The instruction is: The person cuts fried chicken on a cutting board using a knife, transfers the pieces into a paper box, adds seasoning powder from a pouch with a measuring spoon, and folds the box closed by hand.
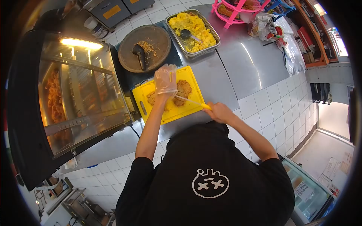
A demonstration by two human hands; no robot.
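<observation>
A yellow cutting board (174, 115) lies on the metal counter, with a browned, breaded piece of fried meat (184, 89) on it that shows cut lines. Another smaller breaded piece (151, 98) is at the board's left, partly covered by my left forearm. My left hand (166, 80), in a clear plastic glove, is over the board just left of the larger piece. Its fingers look loosely extended, though the glove blurs them. My bare right hand (219, 112) is closed around the yellow handle of a knife (194, 102), whose blade reaches the larger piece's lower edge.
A round stone mortar (126, 49) with a dark pestle (140, 55) and crumbs stands beyond the board. Beside it is a metal tray (216, 43) of yellow food with a black ladle (186, 34). A lit glass display case (81, 94) stands left; a pink rack (235, 13) is at the back.
</observation>
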